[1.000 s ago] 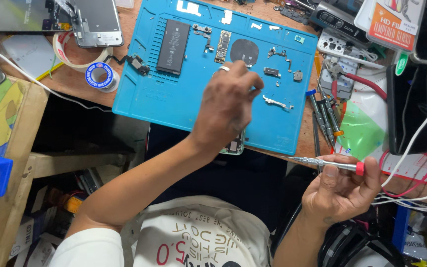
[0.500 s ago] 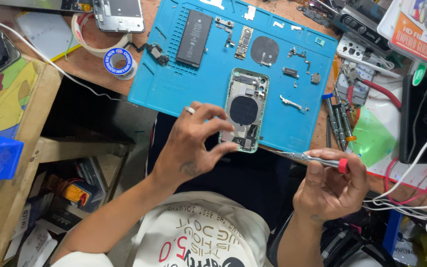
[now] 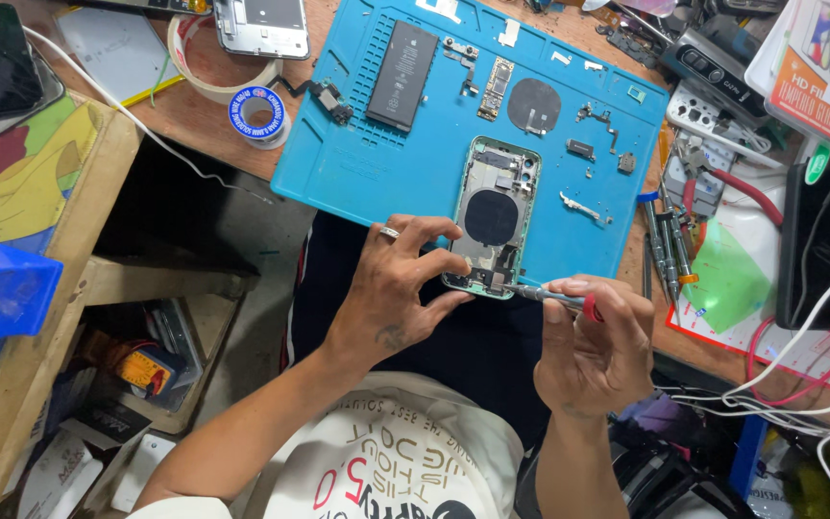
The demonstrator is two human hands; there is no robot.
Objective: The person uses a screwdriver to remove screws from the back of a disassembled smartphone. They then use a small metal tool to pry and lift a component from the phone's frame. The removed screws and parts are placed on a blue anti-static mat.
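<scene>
The phone shell (image 3: 492,216) lies open-side up at the near edge of the blue mat (image 3: 357,159), much as it did half a second ago. The left hand (image 3: 401,288) has settled lower, its fingers now pinching the shell's bottom left corner. The right hand (image 3: 593,341), earlier off to the right, has come in and grips a screwdriver (image 3: 549,296) whose tip now touches the shell's bottom edge. A battery (image 3: 402,75) and loose parts stay on the mat.
</scene>
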